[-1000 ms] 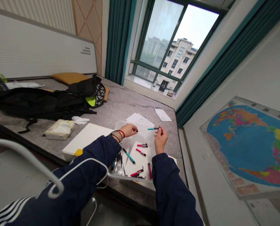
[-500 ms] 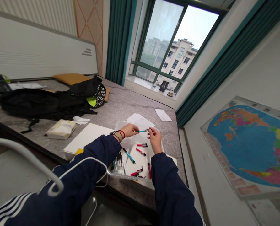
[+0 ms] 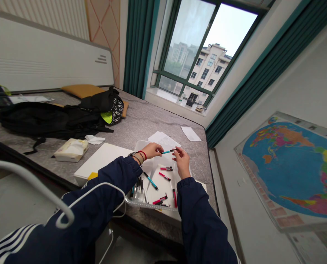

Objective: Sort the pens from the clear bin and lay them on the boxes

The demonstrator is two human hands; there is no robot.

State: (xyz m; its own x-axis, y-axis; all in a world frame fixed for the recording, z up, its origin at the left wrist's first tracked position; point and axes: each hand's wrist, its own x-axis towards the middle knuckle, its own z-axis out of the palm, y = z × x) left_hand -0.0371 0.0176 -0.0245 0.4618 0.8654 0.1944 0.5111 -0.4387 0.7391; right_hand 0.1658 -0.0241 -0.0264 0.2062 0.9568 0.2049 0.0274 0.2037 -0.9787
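A teal pen with a black end (image 3: 167, 151) spans the gap between my two hands above a clear plastic box (image 3: 163, 208). My left hand (image 3: 153, 150) pinches its left end. At the black right end, the fingertips of my right hand (image 3: 182, 161) are closed on it. Inside the box lie another teal pen (image 3: 150, 181), a red pen part (image 3: 164, 176) and several more red and black pieces. Slim black pen parts (image 3: 139, 185) stand grouped in the box's left side, partly behind my left sleeve.
Left of the box are a white flat box (image 3: 103, 161), a tissue pack (image 3: 71, 150) and a black backpack (image 3: 48, 119). Paper sheets (image 3: 163, 138) lie behind it. A white cable (image 3: 97, 187) crosses in front of my left sleeve.
My right hand has moved left with the teal pen, bringing it to my left hand, which held a small dark piece. Both hands now grip the pen, and it tilts slightly more.
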